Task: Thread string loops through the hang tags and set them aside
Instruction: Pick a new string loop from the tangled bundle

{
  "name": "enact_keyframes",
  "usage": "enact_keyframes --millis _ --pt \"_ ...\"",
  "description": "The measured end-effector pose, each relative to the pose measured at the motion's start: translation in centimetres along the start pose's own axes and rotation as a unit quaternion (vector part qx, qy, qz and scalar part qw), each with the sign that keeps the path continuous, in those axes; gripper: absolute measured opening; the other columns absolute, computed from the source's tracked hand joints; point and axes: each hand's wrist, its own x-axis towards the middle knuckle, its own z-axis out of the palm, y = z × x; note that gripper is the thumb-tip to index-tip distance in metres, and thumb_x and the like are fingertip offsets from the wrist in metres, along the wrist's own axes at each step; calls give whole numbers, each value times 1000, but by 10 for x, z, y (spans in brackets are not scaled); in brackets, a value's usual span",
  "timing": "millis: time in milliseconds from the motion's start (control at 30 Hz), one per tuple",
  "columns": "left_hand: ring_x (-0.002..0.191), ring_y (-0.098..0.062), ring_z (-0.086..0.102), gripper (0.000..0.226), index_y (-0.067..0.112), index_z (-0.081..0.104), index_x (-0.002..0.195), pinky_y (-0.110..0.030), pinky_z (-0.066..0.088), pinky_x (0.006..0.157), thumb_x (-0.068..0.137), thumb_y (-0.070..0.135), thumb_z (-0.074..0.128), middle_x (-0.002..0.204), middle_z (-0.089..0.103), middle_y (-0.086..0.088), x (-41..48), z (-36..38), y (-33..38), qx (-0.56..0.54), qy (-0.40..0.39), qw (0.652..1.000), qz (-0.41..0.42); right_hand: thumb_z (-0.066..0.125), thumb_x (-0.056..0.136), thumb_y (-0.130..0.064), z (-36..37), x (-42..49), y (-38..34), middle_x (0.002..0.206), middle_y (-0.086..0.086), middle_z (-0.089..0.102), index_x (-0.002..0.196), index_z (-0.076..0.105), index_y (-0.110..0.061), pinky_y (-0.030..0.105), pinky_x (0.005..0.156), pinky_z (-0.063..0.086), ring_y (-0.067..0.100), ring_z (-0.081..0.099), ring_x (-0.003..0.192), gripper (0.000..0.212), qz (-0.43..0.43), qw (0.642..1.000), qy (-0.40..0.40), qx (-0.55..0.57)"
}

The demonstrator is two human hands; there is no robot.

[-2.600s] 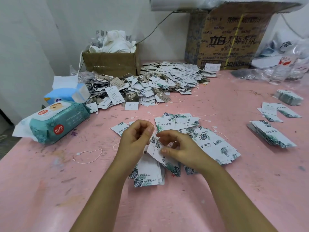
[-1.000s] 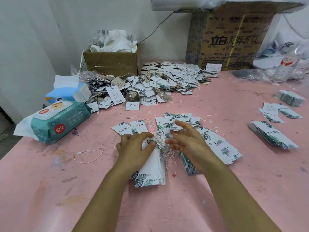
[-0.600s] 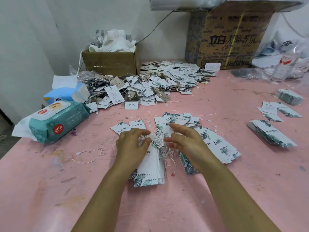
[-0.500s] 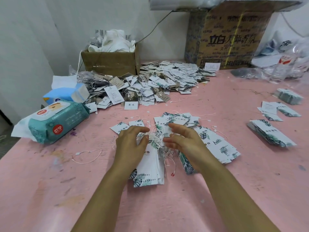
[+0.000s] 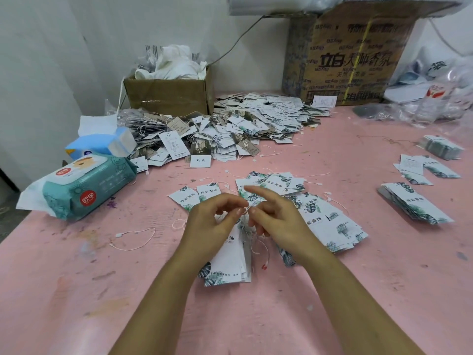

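Left hand (image 5: 212, 221) and right hand (image 5: 277, 219) both pinch 1 thin white string loop (image 5: 246, 209) at the fingertips, right index sticking out, just above a stack of leaf-print hang tags (image 5: 227, 262) with bunched strings. Fanned tags (image 5: 330, 221) beside it, 3 small piles (image 5: 414, 203) far right, big heap (image 5: 245, 124) at back. 1 loose string (image 5: 133, 239) left. 2 cardboard boxes (image 5: 166, 98), 1 wipes pack (image 5: 84, 190), 1 tissue pack (image 5: 102, 144). Pink table (image 5: 358, 290), white wall (image 5: 64, 47)

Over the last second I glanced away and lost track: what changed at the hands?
Both hands rose off the string bundle on the tag stack; the left hand and right hand now pinch one string loop between them. Tag piles, wipes pack and loose string stayed put.
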Motion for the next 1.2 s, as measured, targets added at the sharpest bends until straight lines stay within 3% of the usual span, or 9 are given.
enact_keyframes --millis 67,167,300,433,633,767,867,1000,1200 --pt "73 7 58 34 33 66 82 -13 45 76 83 -1 64 75 66 22 0 1 0 -4 -4 1000 1 53 90 0 1 0 0 60 2 58 103 65 -17 16 48 41 4 50 46 25 -7 1000 12 -11" --pt "72 6 59 33 33 65 83 -11 45 75 83 0 64 75 67 20 1 0 1 -17 13 1000 -7 53 91 -2 1 0 1 58 -2 59 85 67 -21 15 46 39 5 50 45 24 -5 999 54 -1" --pt "71 -8 60 35 37 64 81 -18 47 69 85 2 62 72 67 15 1 -2 -1 -36 37 998 -34 53 91 -6 -6 2 0 59 -4 61 84 67 -17 15 45 40 5 50 46 19 -6 990 133 52" --pt "61 1 51 33 36 64 80 -11 40 57 87 4 58 69 63 17 2 -2 -5 -24 59 996 -60 52 92 -7 -13 2 -3 63 -4 62 84 66 -16 15 46 39 5 50 48 18 -7 982 169 83" --pt "69 -2 49 30 33 61 83 -8 37 63 87 3 59 91 60 7 5 -3 -13 56 87 993 -57 53 91 -6 -7 0 -5 69 -4 64 84 68 -18 17 49 42 6 54 54 21 -33 990 115 68" --pt "104 -10 39 32 39 59 93 -17 28 85 82 10 66 105 47 12 5 -4 -14 104 75 989 -75 52 91 -3 -4 -3 -8 70 -6 67 81 69 -17 19 52 42 9 56 58 23 -54 997 33 49" --pt "113 -7 30 42 48 54 99 -22 23 94 80 15 71 110 49 20 2 -3 -8 108 9 994 -22 50 91 0 0 -4 -8 68 -4 64 79 67 -13 18 51 41 9 54 55 24 -65 996 -9 56" --pt "115 -8 35 51 52 49 101 -23 25 97 81 8 68 110 50 30 -1 0 0 84 -34 995 30 50 91 0 1 -3 -6 57 -4 56 74 64 -10 14 49 39 6 49 49 25 -56 997 -9 54" --pt "89 -2 58 15 33 66 93 -18 42 83 80 33 58 88 65 19 -1 -2 1 43 -18 998 35 51 92 -1 0 -2 -4 58 0 53 74 63 -10 13 48 38 3 47 47 23 -44 999 -2 27"
